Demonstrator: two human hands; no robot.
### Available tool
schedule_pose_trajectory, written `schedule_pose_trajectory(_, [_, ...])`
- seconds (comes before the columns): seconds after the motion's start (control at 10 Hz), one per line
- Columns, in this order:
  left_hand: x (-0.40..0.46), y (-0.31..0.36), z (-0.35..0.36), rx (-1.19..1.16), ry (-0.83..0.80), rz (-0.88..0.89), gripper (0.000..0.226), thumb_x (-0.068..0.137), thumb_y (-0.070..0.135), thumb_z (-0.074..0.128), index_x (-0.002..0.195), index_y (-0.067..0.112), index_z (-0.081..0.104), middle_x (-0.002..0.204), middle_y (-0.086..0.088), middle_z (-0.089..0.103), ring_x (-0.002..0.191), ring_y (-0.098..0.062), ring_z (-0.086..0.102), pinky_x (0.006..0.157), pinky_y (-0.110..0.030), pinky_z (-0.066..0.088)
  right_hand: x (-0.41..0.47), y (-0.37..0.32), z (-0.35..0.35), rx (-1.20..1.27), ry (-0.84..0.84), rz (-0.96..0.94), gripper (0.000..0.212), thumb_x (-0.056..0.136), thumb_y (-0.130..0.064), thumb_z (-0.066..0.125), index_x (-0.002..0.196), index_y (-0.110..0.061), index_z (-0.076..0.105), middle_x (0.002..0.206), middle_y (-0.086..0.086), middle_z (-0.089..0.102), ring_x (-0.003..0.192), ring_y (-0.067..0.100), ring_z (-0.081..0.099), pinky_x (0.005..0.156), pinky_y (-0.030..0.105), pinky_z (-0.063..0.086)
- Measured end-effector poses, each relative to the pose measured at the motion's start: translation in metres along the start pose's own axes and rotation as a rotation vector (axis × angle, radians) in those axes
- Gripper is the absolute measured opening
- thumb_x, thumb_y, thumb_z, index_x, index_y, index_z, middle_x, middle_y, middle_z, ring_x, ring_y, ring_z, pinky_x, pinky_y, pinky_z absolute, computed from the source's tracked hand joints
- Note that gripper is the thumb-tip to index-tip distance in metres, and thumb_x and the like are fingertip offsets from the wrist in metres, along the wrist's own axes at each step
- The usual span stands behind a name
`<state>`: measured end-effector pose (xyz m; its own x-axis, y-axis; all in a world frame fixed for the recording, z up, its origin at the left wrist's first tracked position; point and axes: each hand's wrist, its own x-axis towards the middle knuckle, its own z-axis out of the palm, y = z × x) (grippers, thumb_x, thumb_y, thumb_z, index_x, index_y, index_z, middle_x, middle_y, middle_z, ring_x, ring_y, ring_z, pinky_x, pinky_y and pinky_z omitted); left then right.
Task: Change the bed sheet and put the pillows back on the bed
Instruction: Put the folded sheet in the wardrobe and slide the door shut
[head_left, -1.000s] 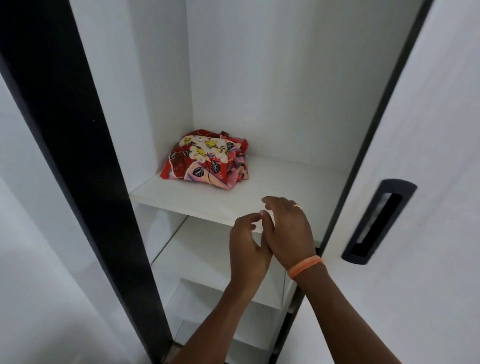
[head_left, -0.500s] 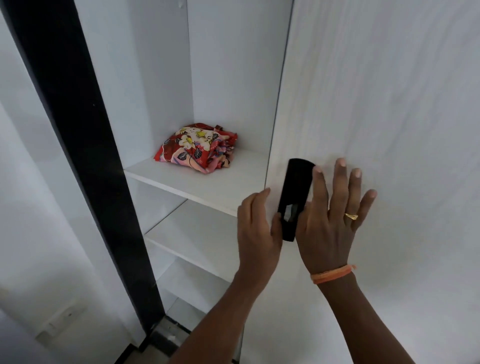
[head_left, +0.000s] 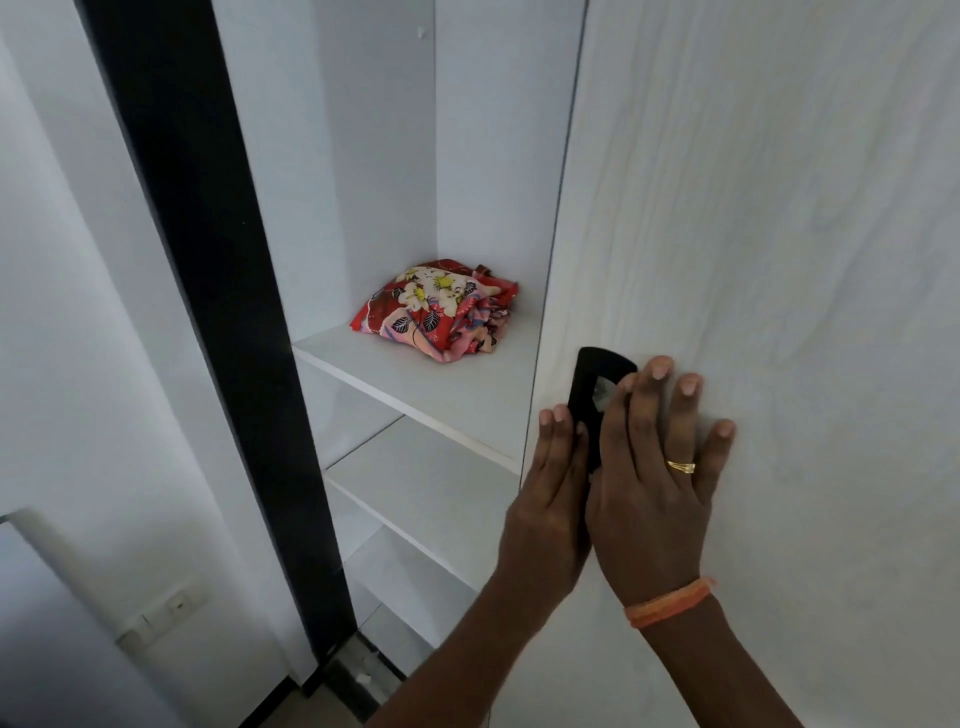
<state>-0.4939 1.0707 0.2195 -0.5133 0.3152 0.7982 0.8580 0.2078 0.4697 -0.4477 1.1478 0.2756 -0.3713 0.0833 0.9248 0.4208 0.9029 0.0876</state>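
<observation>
The right hand (head_left: 655, 488) lies flat, fingers spread, on the white wood-grain wardrobe door (head_left: 779, 260), partly covering its black recessed handle (head_left: 592, 384). The left hand (head_left: 550, 499), fingers straight and together, touches the handle's edge. A folded red floral bed sheet (head_left: 436, 309) sits on the white upper shelf (head_left: 415, 384).

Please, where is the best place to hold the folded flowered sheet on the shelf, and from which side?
Probably grip the flowered sheet by its thick folded front edge, reaching in from the open front-left: the sliding door blocks the right, and walls close the back and left.
</observation>
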Motion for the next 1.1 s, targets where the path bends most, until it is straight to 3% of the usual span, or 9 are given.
schedule_pose_trajectory(0.1, [0.002, -0.023, -0.006, 0.1, 0.017, 0.108, 0.054, 0.096, 0.02, 0.06, 0.141, -0.006, 0.043, 0.155, -0.018, 0.031, 0.146, -0.031, 0.029, 0.118, -0.028, 0.028, 0.003, -0.012, 0.006, 0.011, 0.002, -0.007, 0.05, 0.104, -0.016, 0.033, 0.151, 0.0, 0.026, 0.161, 0.017, 0.012, 0.15, 0.031, 0.007, 0.121, 0.052, 0.002])
schedule_pose_trajectory(0.3, [0.016, -0.05, -0.03, 0.201, 0.035, 0.076, 0.063, 0.091, 0.021, 0.068, 0.143, -0.003, 0.04, 0.153, -0.022, 0.035, 0.142, -0.035, 0.038, 0.111, -0.033, 0.04, 0.018, -0.051, 0.023, 0.063, -0.034, -0.029, 0.052, 0.104, -0.02, 0.032, 0.151, -0.001, 0.022, 0.159, 0.016, 0.016, 0.149, 0.029, 0.008, 0.122, 0.047, -0.001])
schedule_pose_trajectory(0.5, [0.026, -0.061, -0.062, 0.011, 0.109, -0.269, 0.084, 0.079, 0.009, 0.076, 0.152, 0.01, 0.034, 0.158, -0.005, 0.035, 0.145, -0.026, 0.034, 0.112, -0.055, 0.037, 0.044, -0.098, 0.029, 0.123, -0.17, -0.145, 0.053, 0.102, -0.024, 0.026, 0.15, -0.004, 0.029, 0.16, 0.015, 0.022, 0.148, 0.031, 0.016, 0.12, 0.046, 0.007])
schedule_pose_trajectory(0.6, [0.025, -0.061, -0.08, 0.01, 0.19, -0.396, 0.095, 0.08, 0.076, 0.05, 0.151, 0.016, 0.027, 0.155, -0.01, 0.034, 0.143, -0.029, 0.033, 0.117, -0.047, 0.03, 0.061, -0.118, 0.029, 0.195, -0.265, -0.307, 0.049, 0.101, -0.026, 0.042, 0.145, -0.005, 0.044, 0.157, 0.016, 0.029, 0.147, 0.033, 0.022, 0.121, 0.049, 0.013])
schedule_pose_trajectory(0.7, [0.026, -0.073, -0.071, -0.08, 0.145, -0.489, 0.125, 0.062, 0.099, 0.017, 0.152, 0.014, 0.024, 0.158, -0.011, 0.029, 0.145, -0.029, 0.029, 0.119, -0.046, 0.027, 0.072, -0.128, 0.032, 0.194, -0.249, -0.317, 0.046, 0.099, -0.034, 0.051, 0.134, -0.006, 0.057, 0.153, 0.018, 0.036, 0.146, 0.035, 0.027, 0.12, 0.055, 0.014])
schedule_pose_trajectory(0.8, [0.035, -0.101, -0.067, -0.194, 0.125, -0.741, 0.15, 0.042, 0.108, 0.012, 0.155, 0.009, 0.018, 0.165, -0.009, 0.011, 0.151, -0.026, 0.016, 0.124, -0.046, 0.013, 0.073, -0.139, 0.049, 0.019, -0.208, -0.341, 0.055, 0.099, -0.051, 0.041, 0.137, -0.013, 0.054, 0.159, 0.016, 0.024, 0.149, 0.035, 0.017, 0.115, 0.063, -0.003])
schedule_pose_trajectory(0.9, [0.044, -0.119, -0.074, -0.113, 0.05, -0.781, 0.142, 0.049, 0.106, 0.007, 0.157, 0.012, 0.008, 0.166, -0.006, -0.007, 0.153, -0.022, -0.001, 0.122, -0.038, 0.002, 0.08, -0.152, 0.063, -0.049, -0.217, -0.412, 0.059, 0.102, -0.053, 0.027, 0.148, -0.017, 0.039, 0.163, 0.014, 0.011, 0.15, 0.034, 0.007, 0.112, 0.067, -0.01])
schedule_pose_trajectory(1.0, [0.055, -0.155, -0.091, 0.001, 0.027, -0.759, 0.088, 0.093, 0.061, 0.039, 0.157, 0.015, -0.001, 0.165, -0.008, -0.012, 0.153, -0.024, -0.008, 0.121, -0.038, -0.002, 0.087, -0.177, 0.088, -0.09, -0.245, -0.519, 0.062, 0.103, -0.049, 0.019, 0.155, -0.015, 0.019, 0.163, 0.018, -0.005, 0.15, 0.037, -0.006, 0.109, 0.069, -0.016])
schedule_pose_trajectory(1.1, [0.064, -0.179, -0.103, -0.002, 0.066, -0.779, 0.077, 0.101, 0.04, 0.043, 0.157, 0.017, -0.004, 0.165, -0.007, -0.013, 0.153, -0.024, -0.009, 0.121, -0.041, -0.004, 0.093, -0.198, 0.104, -0.177, -0.219, -0.558, 0.064, 0.102, -0.048, 0.02, 0.156, -0.014, 0.012, 0.162, 0.02, -0.01, 0.149, 0.037, -0.007, 0.108, 0.069, -0.015])
